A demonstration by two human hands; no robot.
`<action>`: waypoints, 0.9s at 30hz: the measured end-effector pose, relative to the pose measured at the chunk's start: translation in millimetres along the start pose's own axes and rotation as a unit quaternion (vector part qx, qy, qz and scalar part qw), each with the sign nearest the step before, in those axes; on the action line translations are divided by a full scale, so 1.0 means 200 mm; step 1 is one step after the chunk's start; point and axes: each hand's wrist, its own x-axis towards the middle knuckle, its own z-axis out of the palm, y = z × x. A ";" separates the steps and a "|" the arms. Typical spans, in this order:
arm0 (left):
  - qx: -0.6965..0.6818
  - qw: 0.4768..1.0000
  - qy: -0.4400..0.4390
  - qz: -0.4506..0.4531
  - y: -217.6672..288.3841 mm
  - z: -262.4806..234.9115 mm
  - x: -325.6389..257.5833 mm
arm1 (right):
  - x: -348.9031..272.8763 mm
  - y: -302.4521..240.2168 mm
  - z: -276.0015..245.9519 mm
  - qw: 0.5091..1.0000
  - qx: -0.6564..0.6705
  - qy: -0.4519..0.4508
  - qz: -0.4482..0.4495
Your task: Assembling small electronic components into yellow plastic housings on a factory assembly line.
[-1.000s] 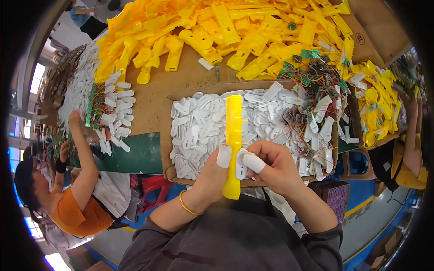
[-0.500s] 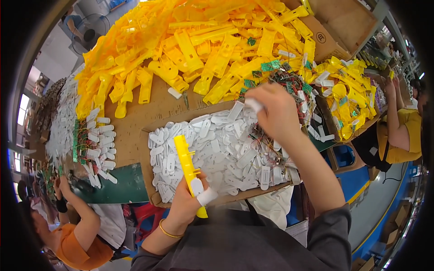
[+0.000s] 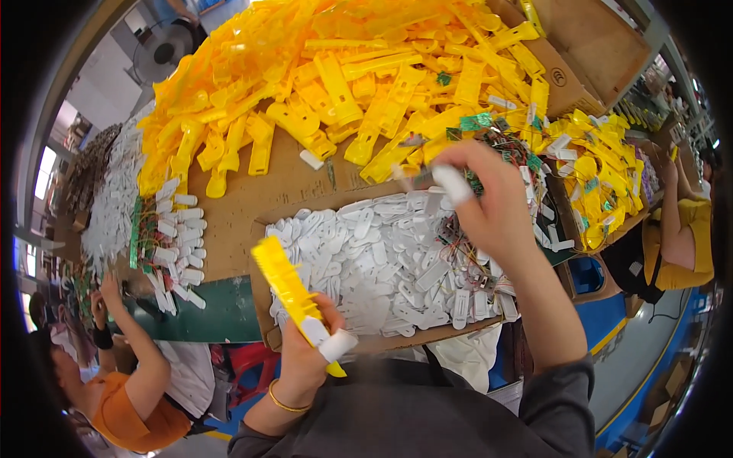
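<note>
My left hand (image 3: 304, 357) is closed around a long yellow plastic housing (image 3: 281, 273), tilted with its far end to the left. A white oval plastic piece (image 3: 314, 330) sits on the housing beside my fingers. My left thumb has a white wrap (image 3: 337, 346). Above the right end of the box of white parts, my right hand (image 3: 498, 200) is curled, its thumb in a white wrap (image 3: 452, 185). A pale blur shows at its fingertips; what they pinch, if anything, cannot be made out. Green circuit boards with wires (image 3: 500, 137) lie just beyond that hand.
A cardboard box (image 3: 263, 305) of white plastic pieces stands before me. Yellow housings (image 3: 328, 84) are heaped behind it. Wired boards with white parts (image 3: 172, 244) lie left; a carton of yellow parts (image 3: 595, 179) stands right. Co-workers (image 3: 137, 404) (image 3: 679, 237) sit on both sides.
The yellow housing has swung its far end leftward and turned in my left hand. My right hand has moved slightly, with a pale blur now at its fingertips. The whole view has shifted a little.
</note>
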 end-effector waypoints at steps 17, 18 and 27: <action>0.051 0.987 0.092 0.117 -0.03 0.07 0.13 | -0.39 -0.20 -0.02 0.920 0.035 -0.362 0.144; 0.040 0.992 0.070 0.102 -0.02 0.07 0.12 | -0.40 -0.17 -0.03 0.925 0.168 -0.312 0.137; 0.047 0.994 -0.042 0.093 -0.03 0.11 0.06 | -0.46 -0.29 0.09 0.869 0.391 -0.204 0.222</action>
